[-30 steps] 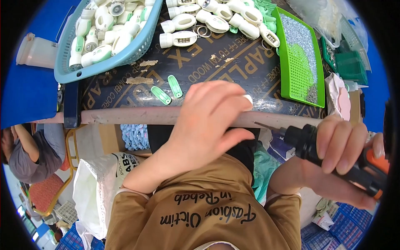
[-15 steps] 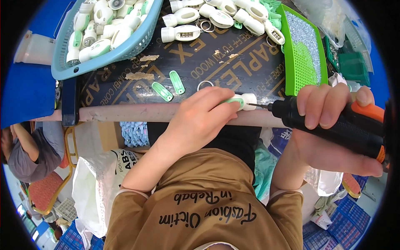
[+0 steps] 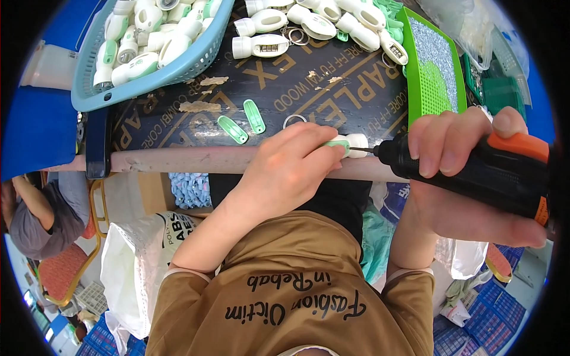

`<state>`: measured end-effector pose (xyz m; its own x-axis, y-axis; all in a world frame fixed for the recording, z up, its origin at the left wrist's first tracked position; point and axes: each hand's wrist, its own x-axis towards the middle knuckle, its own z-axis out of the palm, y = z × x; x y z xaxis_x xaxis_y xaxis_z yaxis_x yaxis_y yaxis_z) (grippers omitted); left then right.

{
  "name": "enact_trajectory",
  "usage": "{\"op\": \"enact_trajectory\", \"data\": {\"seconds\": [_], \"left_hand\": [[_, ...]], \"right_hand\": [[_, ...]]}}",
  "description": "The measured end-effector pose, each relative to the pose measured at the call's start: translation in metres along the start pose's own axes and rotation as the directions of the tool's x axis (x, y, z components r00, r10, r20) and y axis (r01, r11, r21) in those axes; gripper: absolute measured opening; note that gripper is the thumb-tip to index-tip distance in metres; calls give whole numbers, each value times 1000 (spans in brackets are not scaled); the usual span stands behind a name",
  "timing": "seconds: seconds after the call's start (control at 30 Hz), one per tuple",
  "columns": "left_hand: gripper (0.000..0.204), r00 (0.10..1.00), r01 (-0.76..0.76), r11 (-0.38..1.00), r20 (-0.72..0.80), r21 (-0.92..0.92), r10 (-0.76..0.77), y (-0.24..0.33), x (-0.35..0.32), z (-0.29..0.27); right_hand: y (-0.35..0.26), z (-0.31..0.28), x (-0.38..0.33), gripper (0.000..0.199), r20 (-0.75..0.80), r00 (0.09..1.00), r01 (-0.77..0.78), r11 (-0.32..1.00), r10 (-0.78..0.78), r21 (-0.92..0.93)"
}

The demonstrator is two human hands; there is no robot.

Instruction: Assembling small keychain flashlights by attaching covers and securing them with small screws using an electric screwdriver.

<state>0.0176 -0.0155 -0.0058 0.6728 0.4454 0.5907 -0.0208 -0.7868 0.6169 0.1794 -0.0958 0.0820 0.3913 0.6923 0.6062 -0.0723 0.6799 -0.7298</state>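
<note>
At the table's front edge my left hand (image 3: 294, 160) is closed on a small white-and-green keychain flashlight (image 3: 358, 144), pressing it against the tabletop. My fingers cover most of its green side. A key ring (image 3: 294, 120) shows just beyond my knuckles. My right hand (image 3: 463, 148) grips a black and orange electric screwdriver (image 3: 475, 178), held nearly level. Its thin bit points left and its tip meets the flashlight's green part. Whether a screw sits there is too small to tell. Two loose green cover pieces (image 3: 254, 116) lie left of my left hand.
A blue basket (image 3: 148, 89) heaped with flashlights stands at the far left. More white flashlights (image 3: 261, 46) lie at the back. A green tray (image 3: 420, 89) of small silvery screws is at the right. A black strip (image 3: 98, 142) overhangs the front edge. Another person (image 3: 50, 213) sits at left.
The screwdriver has shifted slightly left and down, its bit staying at the flashlight's green part. My left hand keeps its hold.
</note>
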Motion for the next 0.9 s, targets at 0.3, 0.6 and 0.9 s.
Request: {"op": "enact_trajectory", "data": {"seconds": [0.3,0.6,0.9], "left_hand": [[24,1000,-6,1000,-4,1,6,-1,-1,1],[24,1000,-15,1000,-16,16,15,0,-1,1],[22,998,-55,998,11,8,55,-5,-4,2]], "right_hand": [[10,3,4,77,-3,1000,-8,1000,8,-10],[7,2,0,80,4,1000,-22,1000,22,-20],[11,5,-4,83,14,999,-50,998,50,-23]]}}
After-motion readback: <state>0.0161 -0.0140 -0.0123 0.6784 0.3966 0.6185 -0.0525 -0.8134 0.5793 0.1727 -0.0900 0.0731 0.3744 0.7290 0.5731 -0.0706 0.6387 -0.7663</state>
